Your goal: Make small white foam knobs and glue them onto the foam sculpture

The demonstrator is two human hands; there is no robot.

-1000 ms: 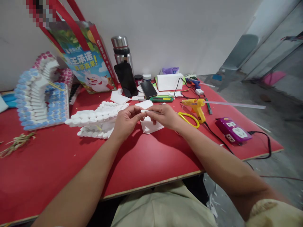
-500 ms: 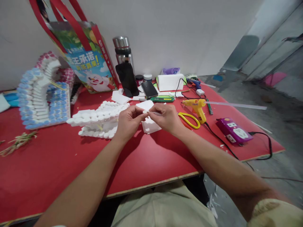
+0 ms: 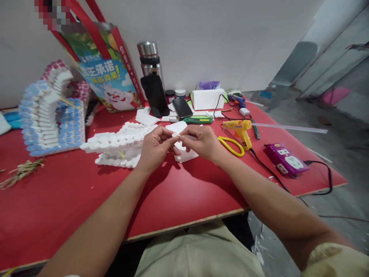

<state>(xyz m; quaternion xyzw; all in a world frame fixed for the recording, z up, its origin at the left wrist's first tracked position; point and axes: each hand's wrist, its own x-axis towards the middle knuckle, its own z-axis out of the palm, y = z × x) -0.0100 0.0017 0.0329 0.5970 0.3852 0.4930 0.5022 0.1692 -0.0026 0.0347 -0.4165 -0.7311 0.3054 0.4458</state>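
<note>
My left hand (image 3: 157, 148) and my right hand (image 3: 203, 143) meet over the middle of the table. Their thumbs and forefingers pinch a small white piece (image 3: 175, 135), mostly covered by the fingertips. Some left-hand fingers curl beneath it. Under the hands lie white paper pieces (image 3: 188, 154). Just left of my left hand rests a white structure (image 3: 115, 142) made of rows of small rounded white parts. Beside my right wrist are yellow looped handles (image 3: 235, 148), probably of scissors, whose blades are hidden.
A yellow glue gun (image 3: 243, 132) with a long clear stick and a purple power socket (image 3: 285, 159) are on the right. Behind stand a phone (image 3: 155, 96), a steel flask (image 3: 148, 57) and a green cutter (image 3: 198, 120). A blue-white folded-paper model (image 3: 52, 123) and a bag (image 3: 112, 77) occupy the left.
Both hands stay pinched together; their fingers have shifted slightly around the small white piece, and the left lower fingers show more. The view has moved slightly; the other things appear to lie still.
</note>
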